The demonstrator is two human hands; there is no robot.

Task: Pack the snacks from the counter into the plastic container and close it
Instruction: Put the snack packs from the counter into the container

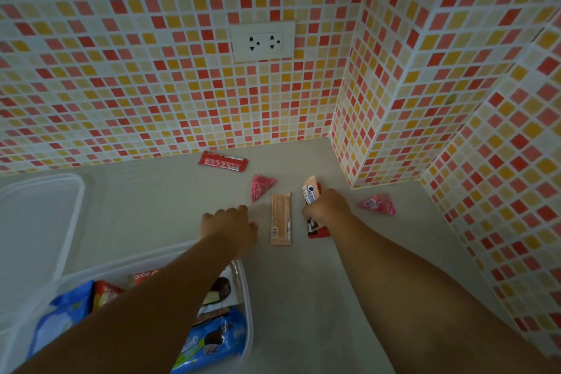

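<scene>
gripping what look like two stacked wrapped snack bars (310,191) right of frame centre, the right hand (326,206) curls round their middle, a sound hold on light, crinkly, slippery packets, while the left hand (230,222) hovers loose and empty beside the peach bar (280,218), plastic container (247,297) at lower left

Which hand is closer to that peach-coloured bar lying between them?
Left, narrowly. The left hand hovers open just left of the peach snack bar; the right hand is beside it, gripping other snack packets.
</scene>
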